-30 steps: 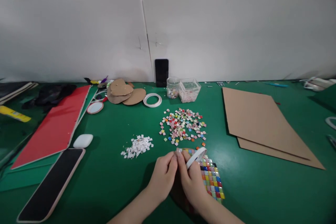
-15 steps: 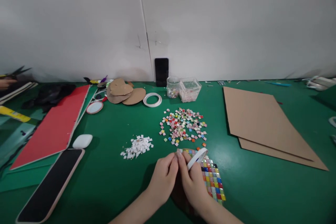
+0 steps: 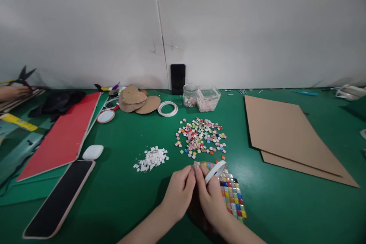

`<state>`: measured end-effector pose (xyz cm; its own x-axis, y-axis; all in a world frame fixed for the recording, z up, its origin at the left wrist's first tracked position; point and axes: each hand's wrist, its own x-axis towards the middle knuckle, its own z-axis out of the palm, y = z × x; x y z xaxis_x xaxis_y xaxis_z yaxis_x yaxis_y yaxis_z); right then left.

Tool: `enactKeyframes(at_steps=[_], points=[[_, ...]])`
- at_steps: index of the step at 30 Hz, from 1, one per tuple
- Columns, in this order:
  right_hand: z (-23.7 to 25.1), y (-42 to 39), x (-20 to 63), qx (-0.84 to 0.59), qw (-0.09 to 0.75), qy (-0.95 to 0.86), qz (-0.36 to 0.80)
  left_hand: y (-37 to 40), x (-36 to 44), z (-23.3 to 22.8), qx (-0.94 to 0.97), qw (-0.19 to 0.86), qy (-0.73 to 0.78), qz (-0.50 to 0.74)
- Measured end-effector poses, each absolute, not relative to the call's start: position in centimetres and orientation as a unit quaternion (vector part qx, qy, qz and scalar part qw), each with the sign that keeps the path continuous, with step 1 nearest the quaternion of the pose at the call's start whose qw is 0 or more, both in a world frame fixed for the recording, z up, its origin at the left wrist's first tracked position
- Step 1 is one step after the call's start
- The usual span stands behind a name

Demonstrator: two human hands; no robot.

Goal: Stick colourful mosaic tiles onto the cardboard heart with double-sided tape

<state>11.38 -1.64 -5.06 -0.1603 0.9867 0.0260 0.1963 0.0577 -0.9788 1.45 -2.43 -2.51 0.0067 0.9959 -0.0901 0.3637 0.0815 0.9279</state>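
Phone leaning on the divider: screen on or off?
Off. The phone stands upright against the white divider, its screen plain black.

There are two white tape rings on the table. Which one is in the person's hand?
The near tape ring, tilted up in the right hand above the coloured tile sheet. The other tape ring lies flat farther back.

Reaching in from the lower edge, both bare forearms converging at centre. Left hand [image 3: 177,194] curling loosely, fingertips pressing against those of the right hand [image 3: 211,198]. Right grip pinching closed, thumb and forefinger meeting, knuckles arching upward.
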Motion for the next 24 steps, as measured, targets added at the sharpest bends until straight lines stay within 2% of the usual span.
enactKeyframes(at_steps=[10,16,24], points=[[-4.78,-1.55,11.33,-0.486,0.435,-0.595,0.469,-2.59,1.28,-2.67,0.591,0.387,0.606,0.366],[-4.45,-1.34,11.33,-0.501,0.448,-0.601,0.433,-2.73,1.32,-2.17,0.584,0.425,0.581,0.375],[-4.65,-1.49,11.42,-0.505,0.443,-0.592,0.445,-2.78,1.42,-2.23,0.586,0.433,0.572,0.377]])
